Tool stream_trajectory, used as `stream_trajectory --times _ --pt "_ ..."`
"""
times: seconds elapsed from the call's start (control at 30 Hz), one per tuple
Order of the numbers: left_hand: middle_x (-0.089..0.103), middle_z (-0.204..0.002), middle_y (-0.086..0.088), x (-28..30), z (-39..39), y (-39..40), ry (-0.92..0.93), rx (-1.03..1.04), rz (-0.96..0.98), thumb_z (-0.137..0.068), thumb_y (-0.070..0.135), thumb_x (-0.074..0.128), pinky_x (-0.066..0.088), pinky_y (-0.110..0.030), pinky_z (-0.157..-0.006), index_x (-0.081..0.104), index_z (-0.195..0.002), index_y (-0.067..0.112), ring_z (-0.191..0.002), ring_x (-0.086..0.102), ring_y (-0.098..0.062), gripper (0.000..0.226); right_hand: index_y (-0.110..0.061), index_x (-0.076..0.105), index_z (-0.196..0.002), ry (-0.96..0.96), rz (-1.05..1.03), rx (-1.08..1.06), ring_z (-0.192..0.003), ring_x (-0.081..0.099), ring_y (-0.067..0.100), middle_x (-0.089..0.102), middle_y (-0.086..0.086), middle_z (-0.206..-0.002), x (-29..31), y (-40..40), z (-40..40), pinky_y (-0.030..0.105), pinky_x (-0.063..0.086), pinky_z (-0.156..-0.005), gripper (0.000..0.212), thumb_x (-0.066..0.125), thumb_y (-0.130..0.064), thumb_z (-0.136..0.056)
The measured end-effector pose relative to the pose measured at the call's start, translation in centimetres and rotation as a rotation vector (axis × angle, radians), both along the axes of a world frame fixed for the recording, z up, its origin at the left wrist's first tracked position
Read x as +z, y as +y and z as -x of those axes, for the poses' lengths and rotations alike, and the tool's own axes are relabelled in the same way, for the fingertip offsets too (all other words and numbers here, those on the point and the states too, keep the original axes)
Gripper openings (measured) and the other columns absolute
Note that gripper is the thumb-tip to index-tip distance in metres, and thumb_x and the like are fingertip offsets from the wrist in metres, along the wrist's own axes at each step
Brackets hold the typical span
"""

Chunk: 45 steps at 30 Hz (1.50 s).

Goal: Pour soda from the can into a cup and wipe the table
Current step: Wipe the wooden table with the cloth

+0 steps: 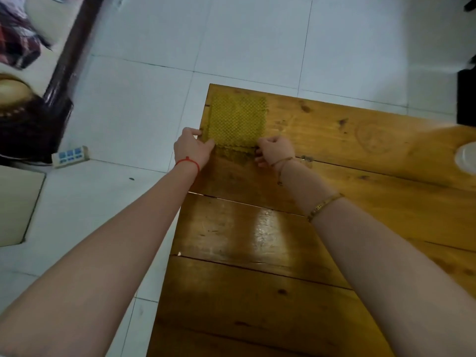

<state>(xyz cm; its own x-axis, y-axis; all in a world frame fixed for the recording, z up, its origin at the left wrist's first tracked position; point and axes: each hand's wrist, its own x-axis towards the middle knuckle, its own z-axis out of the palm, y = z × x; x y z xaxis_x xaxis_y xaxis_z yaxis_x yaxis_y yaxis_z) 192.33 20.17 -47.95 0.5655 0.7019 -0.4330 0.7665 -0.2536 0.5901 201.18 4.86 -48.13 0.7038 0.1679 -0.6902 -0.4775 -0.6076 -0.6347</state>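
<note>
Two hands pinching yellow cloth's near corners, left hand [192, 148], right hand [275, 150], cloth [238, 119] flat on table [257, 253] corner

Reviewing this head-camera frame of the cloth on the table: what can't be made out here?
- Soda can: nowhere in the head view, so pouring can't be judged.
- White round object at the right frame edge: cut off, so cup or not is unclear.
- Near corners of the yellow textured cloth: covered by the left hand and right hand, hiding each grip.
- Wetness on the wooden plank table: glare hides it.
</note>
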Motion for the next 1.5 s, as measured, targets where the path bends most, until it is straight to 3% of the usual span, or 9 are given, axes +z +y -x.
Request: stream_trajectory --times 0.23,0.4,0.57,0.77,0.9,1.0,1.13,1.27,1.5 --pt "0.056 -0.09 -0.001 -0.1 -0.8 -0.5 -0.135 -0.02 0.03 -0.09 0.029 0.064 0.043 -0.026 -0.075 0.061 -0.102 0.009 -0.089 0.055 -0.019 0.024 -0.013 0.056 -0.068 -0.011 0.05 0.037 -0.072 0.061 0.021 0.065 0.009 -0.082 0.4 1.7 0.2 0.043 0.058 -0.079 0.031 0.065 -0.034 -0.088" --pt "0.059 -0.096 -0.007 1.8 0.0 -1.8 -0.4 0.234 0.586 -0.094 0.017 0.058 0.059 -0.038 -0.086 0.054 -0.088 0.011 -0.1 0.061 -0.022 0.01 -0.018 0.049 -0.062 0.044 0.005 -0.045 -0.074 0.06 0.025 0.061 0.01 -0.081 0.4 1.4 1.4 0.046 0.056 -0.083 0.032 0.066 -0.031 -0.086" --pt "0.058 -0.103 -0.01 3.7 1.3 -3.4 -0.493 0.316 0.778 -0.095 0.008 0.051 0.059 -0.041 -0.084 0.053 -0.089 0.01 -0.101 0.062 -0.023 0.007 -0.002 0.06 -0.115 0.261 -0.191 -0.32 -0.105 0.063 0.033 0.063 0.018 -0.119 1.5 0.9 2.4 0.047 0.052 -0.095 0.029 0.05 -0.017 -0.093" --pt "0.055 -0.083 -0.002 3.2 4.4 -4.6 -0.318 -0.074 0.317 -0.089 0.022 0.065 0.049 -0.029 -0.072 0.053 -0.087 0.011 -0.079 0.053 -0.015 0.016 -0.001 0.057 -0.123 0.441 -0.637 -0.703 -0.101 0.059 0.031 0.06 0.02 -0.128 4.2 -1.5 4.0 0.043 0.05 -0.087 0.042 0.03 -0.025 -0.101" --pt "0.06 -0.09 -0.001 3.8 5.9 -6.2 -0.27 -0.278 0.131 -0.089 0.024 0.068 0.042 -0.018 -0.065 0.054 -0.091 0.016 -0.079 0.052 -0.01 0.017 -0.005 0.051 -0.136 0.48 -0.716 -0.752 -0.11 0.058 0.032 0.056 0.017 -0.135 5.1 -2.7 4.9 0.042 0.051 -0.08 0.046 0.044 -0.033 -0.1" --pt "0.056 -0.086 0.006 3.9 7.1 -7.1 -0.245 -0.41 0.039 -0.088 0.031 0.068 0.041 -0.021 -0.066 0.052 -0.09 0.022 -0.081 0.05 -0.01 0.018 -0.004 0.059 -0.118 0.53 -0.683 -0.733 -0.12 0.056 0.031 0.058 0.013 -0.132 5.6 -4.3 5.8 0.039 0.048 -0.085 0.031 0.056 -0.025 -0.096" --pt "0.061 -0.107 0.003 3.1 9.4 -7.7 -0.172 -0.617 -0.213 -0.09 0.049 0.054 0.05 -0.035 -0.089 0.059 -0.105 0.022 -0.101 0.055 -0.015 0.031 -0.002 0.061 -0.11 0.529 -0.636 -0.75 -0.097 0.064 0.029 0.065 0.013 -0.115 5.9 -7.2 6.9 0.038 0.053 -0.077 0.021 0.055 -0.018 -0.097" --pt "0.038 -0.154 -0.004 3.0 11.7 -9.2 -0.05 -0.771 -0.349 -0.098 0.041 0.046 0.023 -0.049 -0.12 0.038 -0.147 0.019 -0.146 0.027 -0.024 0.054 -0.002 0.048 -0.135 0.374 -0.598 -0.733 -0.123 0.054 0.035 0.057 0.018 -0.131 6.7 -11.1 8.2 0.043 0.049 -0.091 0.038 0.051 -0.014 -0.099" --pt "0.019 -0.163 -0.005 4.0 15.0 -14.9 0.051 -0.89 -0.333 -0.101 0.031 0.039 0.011 -0.047 -0.123 0.018 -0.156 0.019 -0.152 0.01 -0.022 0.059 -0.003 0.058 -0.118 0.031 -0.34 -0.682 -0.104 0.064 0.029 0.066 0.012 -0.11 7.0 -19.2 10.5 0.047 0.053 -0.092 0.025 0.053 -0.018 -0.098"
